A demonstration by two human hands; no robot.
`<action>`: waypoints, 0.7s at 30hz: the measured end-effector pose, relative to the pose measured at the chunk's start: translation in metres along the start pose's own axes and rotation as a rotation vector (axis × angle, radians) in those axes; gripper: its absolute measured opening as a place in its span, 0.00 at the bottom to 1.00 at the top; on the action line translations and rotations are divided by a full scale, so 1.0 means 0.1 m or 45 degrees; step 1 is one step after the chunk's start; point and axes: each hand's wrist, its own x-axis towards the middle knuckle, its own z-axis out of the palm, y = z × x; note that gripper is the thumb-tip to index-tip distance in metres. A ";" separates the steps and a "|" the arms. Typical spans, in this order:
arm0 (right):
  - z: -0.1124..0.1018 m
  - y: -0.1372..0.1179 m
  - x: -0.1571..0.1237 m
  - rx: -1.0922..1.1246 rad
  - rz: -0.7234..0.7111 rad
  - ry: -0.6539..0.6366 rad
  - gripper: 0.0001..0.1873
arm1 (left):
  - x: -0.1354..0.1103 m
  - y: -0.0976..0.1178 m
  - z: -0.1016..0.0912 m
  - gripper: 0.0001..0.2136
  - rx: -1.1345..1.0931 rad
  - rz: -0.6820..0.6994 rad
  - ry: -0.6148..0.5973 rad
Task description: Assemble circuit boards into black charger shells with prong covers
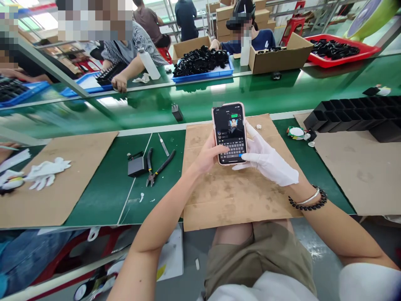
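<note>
A pink-cased phone (229,133) with a lit screen and on-screen keyboard is held upright over a brown cardboard sheet (232,196). My bare left hand (209,155) wraps round its left edge, thumb resting on the keyboard. My right hand (266,159), in a white glove, cups the phone's right side, its thumb touching the lower right of the screen. A bead bracelet and a silver bangle circle my right wrist.
Black pliers (158,168), a small black box (136,166) and a thin blade (163,144) lie on the green bench to the left. White gloves (46,172) rest on another cardboard sheet. Black trays (357,116) stand right. People work across the conveyor beside blue and red bins.
</note>
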 end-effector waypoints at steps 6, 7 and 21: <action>0.03 -0.03 0.00 0.013 -0.007 -0.005 0.59 | 0.00 0.02 0.02 0.36 -0.030 -0.023 0.046; 0.03 -0.03 -0.01 0.016 0.001 0.000 0.59 | 0.00 0.02 0.02 0.35 -0.038 -0.034 0.066; 0.07 -0.02 0.02 -0.040 -0.060 -0.011 0.64 | 0.00 0.04 0.04 0.34 -0.061 -0.065 0.102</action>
